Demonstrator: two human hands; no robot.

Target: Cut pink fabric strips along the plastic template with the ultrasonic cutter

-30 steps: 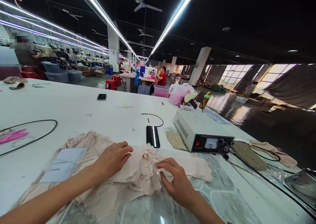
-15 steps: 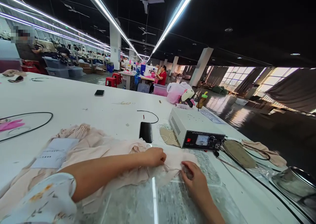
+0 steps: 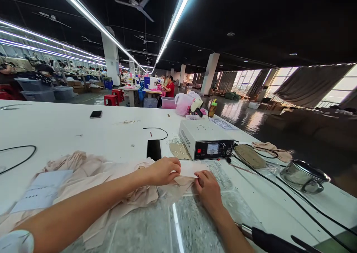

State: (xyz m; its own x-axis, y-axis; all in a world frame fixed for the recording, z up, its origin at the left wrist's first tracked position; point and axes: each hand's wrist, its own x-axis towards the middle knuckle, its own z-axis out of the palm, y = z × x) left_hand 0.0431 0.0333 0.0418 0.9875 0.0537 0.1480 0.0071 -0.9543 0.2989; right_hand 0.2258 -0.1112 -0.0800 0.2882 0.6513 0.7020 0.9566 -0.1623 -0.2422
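Observation:
A length of thin, pale pink fabric [image 3: 108, 175] lies crumpled across the table, its right end spread over a grey marbled sheet [image 3: 142, 227]. My left hand [image 3: 164, 170] rests over this fabric with its fingers curled down and closed on it. To the right, my right hand [image 3: 208, 189] pinches the fabric's edge between thumb and fingertips. A flat, sheer stretch of cloth runs between the two hands. On the left part of the fabric lies a white paper [image 3: 41, 191] with print on it. Beside my right forearm is a tool with a metal tip and black handle [image 3: 273, 241].
Beyond my hands stand a black phone [image 3: 154, 150] and a control box with a dial [image 3: 213, 139]. Black cables [image 3: 290, 204] run along the right, near a metal mug [image 3: 304, 176]. Another phone [image 3: 96, 114] lies further back. A person in red [image 3: 169, 87] sits at a sewing machine.
My view has turned right, so the table's things sit further left. The black-handled tool has come into view. Both hands stay at the fabric, with only slight finger movement.

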